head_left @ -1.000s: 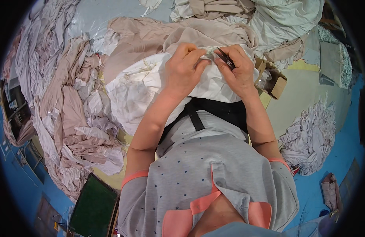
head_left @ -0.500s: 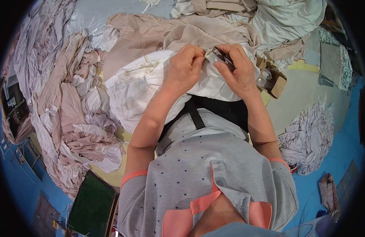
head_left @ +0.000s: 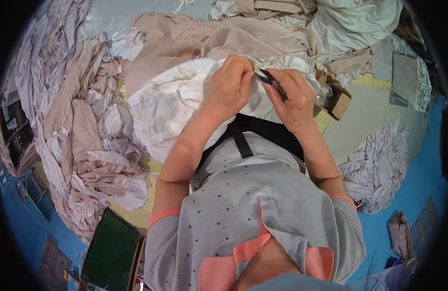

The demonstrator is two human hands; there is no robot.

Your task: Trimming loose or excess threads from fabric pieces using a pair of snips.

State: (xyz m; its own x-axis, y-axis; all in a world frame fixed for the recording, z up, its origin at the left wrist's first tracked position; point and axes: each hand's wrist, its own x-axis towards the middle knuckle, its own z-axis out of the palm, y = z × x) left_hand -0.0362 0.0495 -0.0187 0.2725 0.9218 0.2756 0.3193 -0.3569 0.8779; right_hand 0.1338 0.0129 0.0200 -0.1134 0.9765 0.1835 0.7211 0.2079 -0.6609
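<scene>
Over my lap and the table lies a white cloth (head_left: 161, 119) with tan loose threads (head_left: 184, 73) along its gathered part. It joins a beige cloth (head_left: 170, 41) on the far side. My left hand (head_left: 230, 87) is closed in a pinch on the white cloth's far edge; its fingertips hide the exact bit held. Dark thread snips (head_left: 272, 81) are gripped in my right hand (head_left: 296, 97). Their tips point left, close to my left fingertips. Whether the blades touch a thread is too small to tell.
Heaped beige and white cloths (head_left: 81, 140) lie on the left. A small open cardboard box (head_left: 341, 103) stands just right of my right hand. Farther right is a pale crumpled cloth pile (head_left: 379, 169). A green-topped board (head_left: 111, 250) is at the lower left.
My right hand has turned, so the snips now show more plainly and point at my left fingertips. The left hand has shifted slightly and keeps its pinch.
</scene>
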